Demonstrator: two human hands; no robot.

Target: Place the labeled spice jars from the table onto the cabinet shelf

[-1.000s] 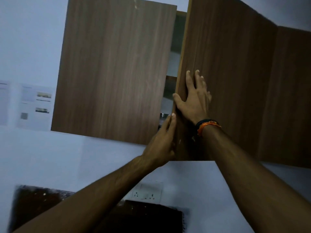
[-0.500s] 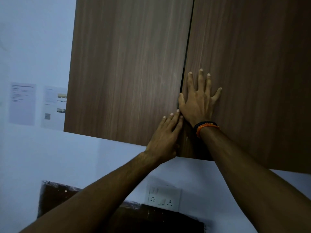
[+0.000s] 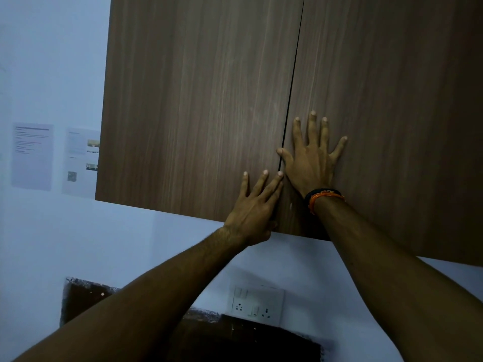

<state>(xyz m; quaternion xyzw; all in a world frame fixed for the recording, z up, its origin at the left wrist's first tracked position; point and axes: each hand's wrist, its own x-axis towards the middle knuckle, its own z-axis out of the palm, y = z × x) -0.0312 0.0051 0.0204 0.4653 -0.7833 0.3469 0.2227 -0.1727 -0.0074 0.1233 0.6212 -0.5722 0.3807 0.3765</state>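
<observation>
Pale wall behind; both cabinet doors (image 3: 209,100) sat flush. My left hand (image 3: 252,210) and right hand (image 3: 312,160) pressed flat, fingers spread, probably seating them closed.

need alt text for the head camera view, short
Both hands press flat on a closed brown wooden wall cabinet: left hand on the left door, right hand on the right door. A switch plate sits on the wall below.

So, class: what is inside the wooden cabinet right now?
Nothing inside can be seen. Both cabinet doors are closed, with only a thin dark gap between them. The left hand and right hand press flat on them, so shelf and jars are hidden.
</observation>
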